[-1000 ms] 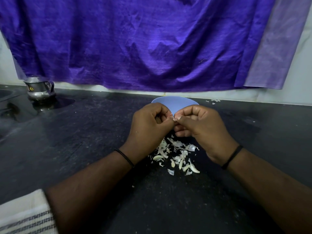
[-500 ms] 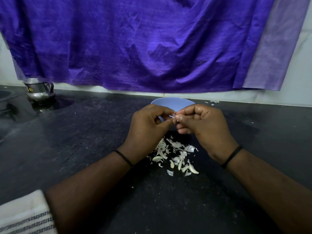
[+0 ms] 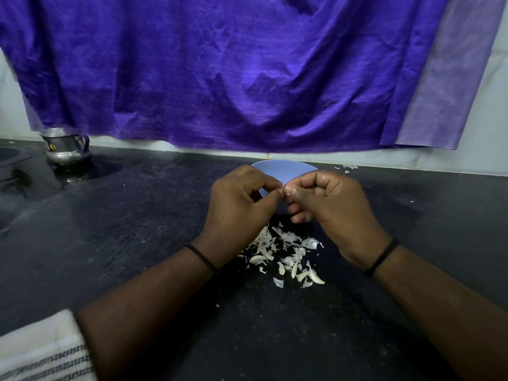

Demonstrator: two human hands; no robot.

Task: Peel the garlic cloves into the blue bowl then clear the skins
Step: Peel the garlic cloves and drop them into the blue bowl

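Head view takes in, largest first, a wrinkled purple cloth [image 3: 220, 72] with a woven sheen, hung along the wall above a black stone worktop [image 3: 110, 243] that is matt, scuffed and dusted with pale specks. Far left on it stands a small polished steel jug [image 3: 66, 147] with a handle, and a white towel with dark woven stripes [image 3: 41, 350] lies at the near left corner.

Next in size, the blue bowl [image 3: 283, 171], smooth and round-rimmed, sits on the worktop just beyond both hands; what it holds is hidden. The left hand [image 3: 242, 204] and right hand [image 3: 330, 207] meet above its near edge, each with fingers curled, thumb and forefinger tips pinched on one small garlic clove [image 3: 286, 190], of which only a pale sliver shows. A pile of garlic skins [image 3: 286, 254], papery, curled and off-white, lies on the worktop under the wrists, with a few flakes [image 3: 347, 167] by the wall.

Peeling appears to be the step in hand. The next move likely calls for a fine nail-tip pull to lift the thin skin, then dropping the bare clove into the bowl; sweeping up the skins has not begun.
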